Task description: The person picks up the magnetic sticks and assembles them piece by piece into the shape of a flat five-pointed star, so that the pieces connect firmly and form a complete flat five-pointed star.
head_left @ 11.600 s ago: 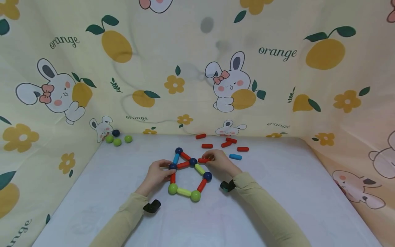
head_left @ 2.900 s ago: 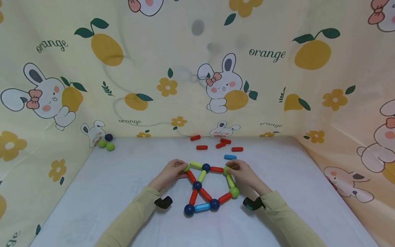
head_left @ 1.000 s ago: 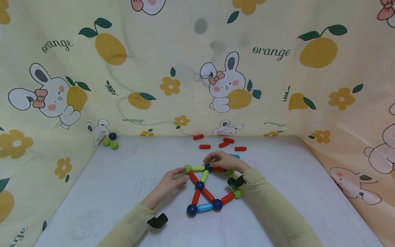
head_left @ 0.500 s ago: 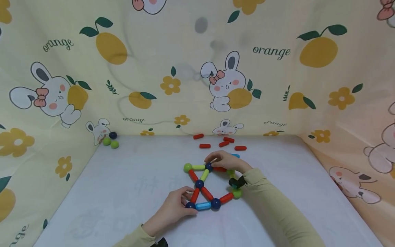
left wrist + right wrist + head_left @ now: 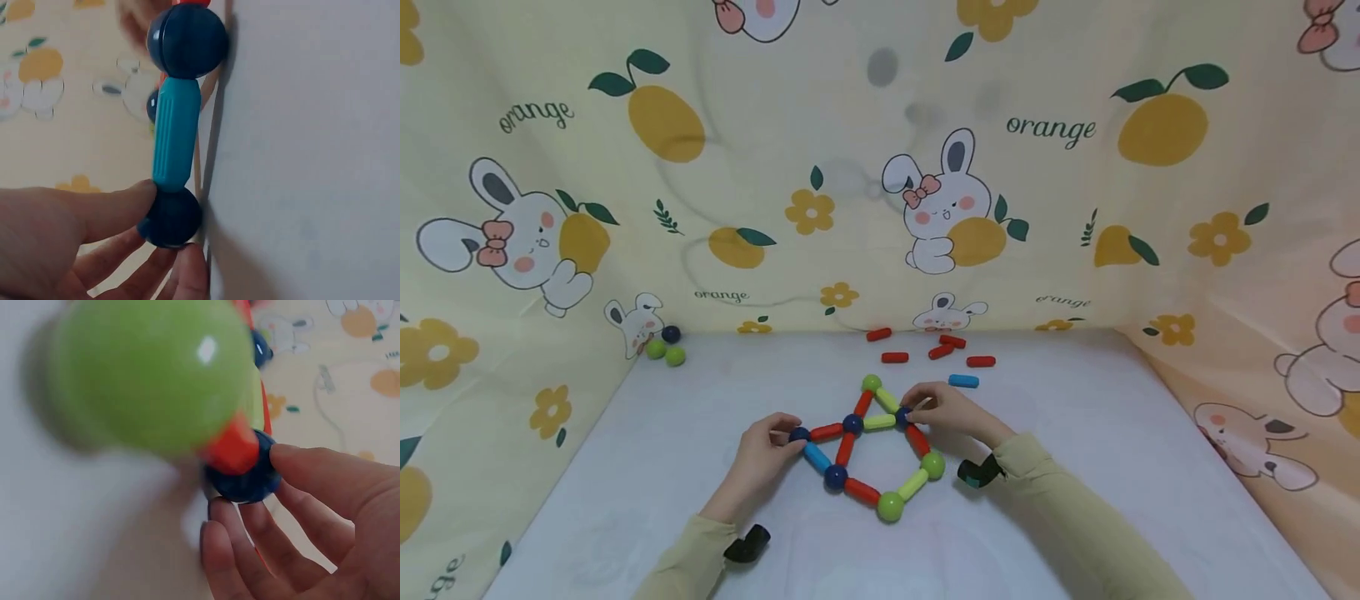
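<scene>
A flat magnetic ball-and-rod frame lies on the table: a five-sided ring with a triangle on two of its sides. My left hand (image 5: 760, 462) pinches the dark blue ball (image 5: 172, 219) at its left corner, thumb on one side and fingertips on the other. From that ball run a blue rod (image 5: 177, 134) and a red rod (image 5: 827, 432). At the upper right, my right hand (image 5: 953, 414) grips another dark blue ball (image 5: 245, 481) between thumb and fingers. A green ball (image 5: 871, 383) tops the upper triangle; two more green balls form the ring's near right side.
Several loose red rods (image 5: 895, 357) lie near the back edge, with one blue rod (image 5: 963, 381) closer to my right hand. Two green balls (image 5: 675, 357) and a dark blue ball (image 5: 671, 334) sit in the back left corner. A patterned cloth (image 5: 850, 250) encloses the table.
A second triangle with a green ball has joined the frame since the oldest view. My left hand went from that green ball to a dark blue one, and the frame has turned clockwise.
</scene>
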A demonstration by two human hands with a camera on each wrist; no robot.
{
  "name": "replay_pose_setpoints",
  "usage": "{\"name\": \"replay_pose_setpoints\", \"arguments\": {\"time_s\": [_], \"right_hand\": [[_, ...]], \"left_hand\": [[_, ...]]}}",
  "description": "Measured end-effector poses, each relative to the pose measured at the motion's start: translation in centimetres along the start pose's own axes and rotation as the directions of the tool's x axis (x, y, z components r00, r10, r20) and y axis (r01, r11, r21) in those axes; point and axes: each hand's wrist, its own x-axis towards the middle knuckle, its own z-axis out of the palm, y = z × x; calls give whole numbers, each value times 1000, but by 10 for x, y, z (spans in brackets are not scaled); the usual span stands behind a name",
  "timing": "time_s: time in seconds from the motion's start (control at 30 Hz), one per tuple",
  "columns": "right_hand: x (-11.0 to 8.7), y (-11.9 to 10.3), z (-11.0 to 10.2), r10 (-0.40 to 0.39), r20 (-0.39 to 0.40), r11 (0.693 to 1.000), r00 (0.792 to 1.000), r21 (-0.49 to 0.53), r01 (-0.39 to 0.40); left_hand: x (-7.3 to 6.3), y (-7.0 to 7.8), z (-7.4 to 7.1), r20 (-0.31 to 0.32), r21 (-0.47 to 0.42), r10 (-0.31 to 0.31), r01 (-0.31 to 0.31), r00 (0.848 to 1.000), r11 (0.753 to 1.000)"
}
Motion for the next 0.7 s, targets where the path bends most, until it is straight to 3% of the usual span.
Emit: {"name": "replay_pose_setpoints", "arguments": {"time_s": [0.17,0.33,0.5,0.7], "right_hand": [[-7,2,-3,-59,-2,998,998,-33,59],[-12,4,-27,-104,-117,992,988,-79,95],[-11,14,-52,-86,-260,986,962,-162,45],[-9,30,-67,-21,-300,988,954,-151,-26]], "left_hand": [[18,-10,-9,-23,-29,-43,42,999,999],[26,-13,-11,-20,-122,-87,84,996,989],[18,-6,-6,8,-191,-153,152,988,970],[1,4,-2,82,-93,-185,193,979,977]]}}
